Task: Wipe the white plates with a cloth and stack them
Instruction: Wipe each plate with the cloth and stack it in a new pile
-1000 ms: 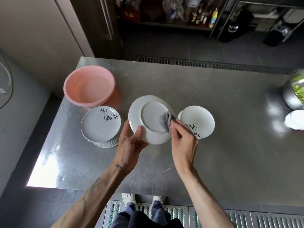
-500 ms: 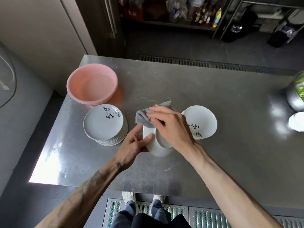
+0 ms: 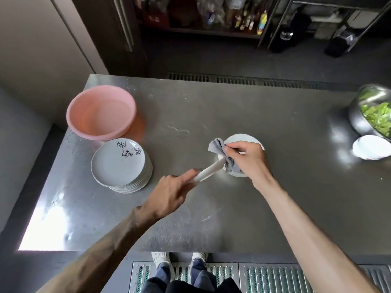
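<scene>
My left hand (image 3: 171,194) grips a white plate (image 3: 208,171) by its near rim, and the plate shows edge-on above the steel table (image 3: 232,218). My right hand (image 3: 248,158) pinches a grey cloth (image 3: 220,150) against the far end of that plate. Under my right hand lies another white plate (image 3: 241,138) on the table, mostly hidden. A stack of several white plates (image 3: 120,164) with black writing on the top one stands to the left.
A pink basin (image 3: 101,112) sits at the table's back left, touching the stack's far side. A steel bowl (image 3: 369,115) with green leaves and a small white dish (image 3: 370,149) stand at the right edge. Floor grating runs below the near edge.
The held plate has turned from facing me to edge-on and moved right. My right hand with the cloth has shifted right, over the lone plate on the table.
</scene>
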`<move>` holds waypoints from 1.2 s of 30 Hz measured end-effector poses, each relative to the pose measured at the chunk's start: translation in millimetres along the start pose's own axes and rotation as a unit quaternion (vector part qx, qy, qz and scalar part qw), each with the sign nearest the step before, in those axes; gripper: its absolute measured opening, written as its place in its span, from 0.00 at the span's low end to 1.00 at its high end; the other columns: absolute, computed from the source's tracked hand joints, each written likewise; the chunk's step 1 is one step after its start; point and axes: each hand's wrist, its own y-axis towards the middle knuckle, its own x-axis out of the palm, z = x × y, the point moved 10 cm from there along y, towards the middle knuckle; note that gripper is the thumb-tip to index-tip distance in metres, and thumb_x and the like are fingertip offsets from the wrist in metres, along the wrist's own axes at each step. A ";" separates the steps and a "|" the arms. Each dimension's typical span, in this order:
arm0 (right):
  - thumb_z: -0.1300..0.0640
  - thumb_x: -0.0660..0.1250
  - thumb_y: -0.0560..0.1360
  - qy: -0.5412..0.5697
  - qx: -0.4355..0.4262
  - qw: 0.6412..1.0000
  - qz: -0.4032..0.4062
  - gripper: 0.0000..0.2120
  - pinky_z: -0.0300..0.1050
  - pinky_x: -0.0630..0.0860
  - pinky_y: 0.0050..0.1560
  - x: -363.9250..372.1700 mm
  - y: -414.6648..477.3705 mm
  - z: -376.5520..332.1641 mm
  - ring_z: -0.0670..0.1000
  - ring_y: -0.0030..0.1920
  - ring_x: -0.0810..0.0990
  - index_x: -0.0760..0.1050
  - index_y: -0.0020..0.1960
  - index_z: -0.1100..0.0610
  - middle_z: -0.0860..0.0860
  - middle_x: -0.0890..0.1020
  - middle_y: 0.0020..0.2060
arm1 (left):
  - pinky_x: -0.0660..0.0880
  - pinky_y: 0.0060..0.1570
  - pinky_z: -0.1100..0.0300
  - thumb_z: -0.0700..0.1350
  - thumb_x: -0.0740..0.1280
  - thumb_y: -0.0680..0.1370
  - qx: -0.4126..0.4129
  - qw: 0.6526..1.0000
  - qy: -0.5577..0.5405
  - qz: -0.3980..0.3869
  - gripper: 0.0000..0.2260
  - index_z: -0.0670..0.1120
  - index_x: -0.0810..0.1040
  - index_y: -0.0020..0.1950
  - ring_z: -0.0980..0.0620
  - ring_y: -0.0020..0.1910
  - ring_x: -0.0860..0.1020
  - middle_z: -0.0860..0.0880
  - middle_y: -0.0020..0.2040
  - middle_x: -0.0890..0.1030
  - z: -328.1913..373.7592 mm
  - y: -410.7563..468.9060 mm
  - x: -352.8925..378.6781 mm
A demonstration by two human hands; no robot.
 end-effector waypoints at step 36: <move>0.68 0.69 0.65 0.056 0.115 0.977 0.171 0.14 0.42 0.80 0.43 -97.1 79.6 183.7 0.46 0.39 0.83 0.85 0.42 0.51 0.45 0.86 0.37 | 0.60 0.72 0.64 0.44 0.85 0.64 -0.166 0.977 -0.110 -0.074 0.53 0.46 0.58 0.82 0.47 0.78 0.61 0.44 0.79 0.61 -42.3 165.2 167.0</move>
